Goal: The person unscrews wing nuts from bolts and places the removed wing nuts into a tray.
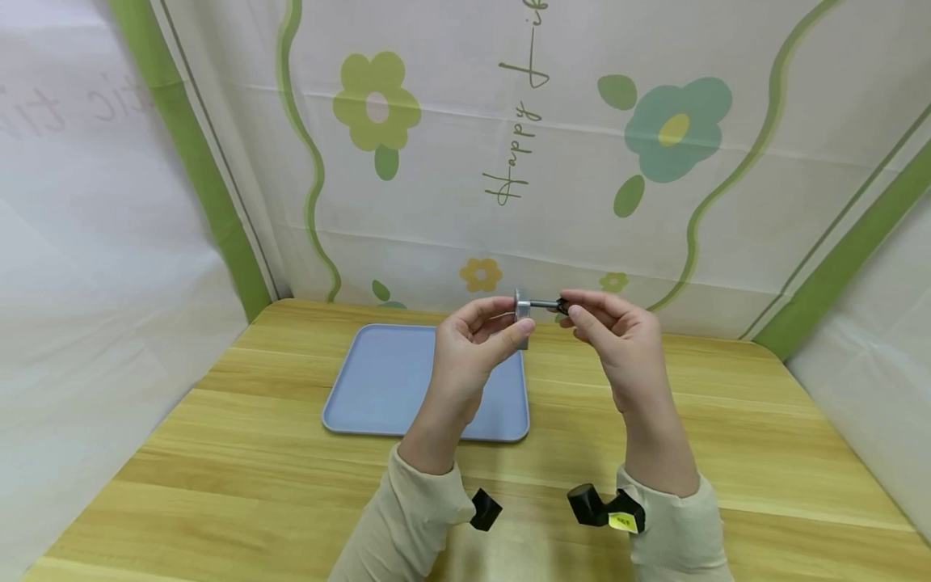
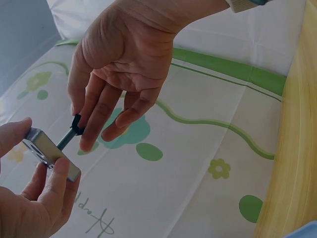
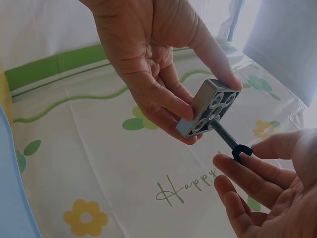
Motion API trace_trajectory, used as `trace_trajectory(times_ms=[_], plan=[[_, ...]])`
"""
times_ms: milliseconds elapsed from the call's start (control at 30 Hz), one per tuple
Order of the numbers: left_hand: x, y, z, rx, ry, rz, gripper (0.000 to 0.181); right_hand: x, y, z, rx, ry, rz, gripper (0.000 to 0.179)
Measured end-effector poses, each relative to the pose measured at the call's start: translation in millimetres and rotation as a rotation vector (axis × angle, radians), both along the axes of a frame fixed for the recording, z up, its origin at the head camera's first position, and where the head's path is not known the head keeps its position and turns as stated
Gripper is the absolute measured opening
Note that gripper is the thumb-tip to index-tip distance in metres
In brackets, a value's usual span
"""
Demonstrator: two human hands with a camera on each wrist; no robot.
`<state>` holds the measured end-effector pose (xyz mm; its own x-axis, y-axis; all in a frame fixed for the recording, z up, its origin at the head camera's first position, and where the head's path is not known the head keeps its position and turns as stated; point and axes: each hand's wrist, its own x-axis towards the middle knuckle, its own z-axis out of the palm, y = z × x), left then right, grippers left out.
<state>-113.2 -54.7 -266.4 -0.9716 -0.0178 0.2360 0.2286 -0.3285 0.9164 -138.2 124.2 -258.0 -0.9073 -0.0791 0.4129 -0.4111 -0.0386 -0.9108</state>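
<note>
My left hand pinches a silver metal block by its edges, thumb on one side and fingers on the other. Several round holes show in the block's face in the right wrist view. Out of that face a threaded screw sticks, its far end at one of the holes; how deep it sits is hidden. At the screw's outer end is a black wing-shaped head, which my right hand pinches between thumb and fingertips. Both hands are raised above the table, block at left and screw at right.
A light blue tray lies on the wooden table, behind and below my left hand. A white cloth with printed flowers hangs behind the table, with more cloth at both sides. Black devices sit at both wrists.
</note>
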Motion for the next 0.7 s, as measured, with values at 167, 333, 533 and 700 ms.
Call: trace_trajectory(times_ms=[167, 333, 533, 700], plan=[[-0.3, -0.3, -1.0, -0.002, 0.001, -0.004, 0.033, -0.9, -0.7, -0.9, -0.027, 0.039, 0.010, 0.019], [0.3, -0.4, -0.7, -0.004, 0.002, -0.007, 0.034, -1.3, -1.3, -1.2, -0.016, 0.077, -0.004, 0.023], [0.2, 0.1, -0.6, -0.004, 0.002, -0.013, 0.034, -0.9, -1.8, -0.9, -0.005, 0.093, -0.023, 0.025], [-0.4, 0.7, -1.2, -0.008, 0.002, -0.013, 0.033, -1.2, -2.1, -0.9, -0.011, 0.094, -0.043, 0.026]])
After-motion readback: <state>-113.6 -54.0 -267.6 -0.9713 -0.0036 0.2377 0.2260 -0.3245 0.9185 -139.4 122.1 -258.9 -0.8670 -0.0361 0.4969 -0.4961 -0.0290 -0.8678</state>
